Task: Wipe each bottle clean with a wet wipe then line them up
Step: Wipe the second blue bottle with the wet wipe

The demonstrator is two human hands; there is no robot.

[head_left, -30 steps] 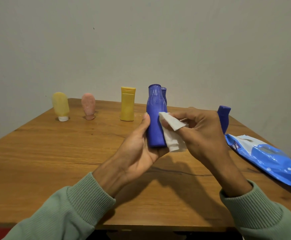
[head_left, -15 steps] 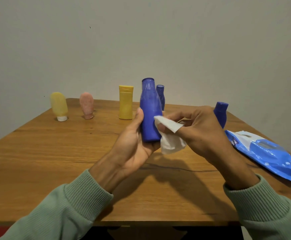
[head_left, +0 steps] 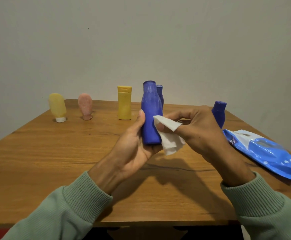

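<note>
Barely shifted, left hand (head_left: 134, 149) grips blue bottle (head_left: 150, 116), right hand (head_left: 199, 129) pinches wipe (head_left: 170, 142).

Around the hands
A bottle (head_left: 150, 118) sits between left hand (head_left: 134, 149) and right hand (head_left: 198, 130), wet wipe (head_left: 169, 137) touching it; flip-cap bottle (head_left: 124, 103), tube (head_left: 85, 105) and leftmost tube (head_left: 57, 106) stand beyond-left; wipes pack (head_left: 266, 153) lies right.

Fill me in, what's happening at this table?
A person's left hand holds a blue bottle above the table while the right hand holds a wet wipe against its side. A yellow tube, a pink tube and a yellow bottle stand along the back; a second blue bottle and a third blue bottle stand behind the hands. The wipes pack lies at right.
</note>
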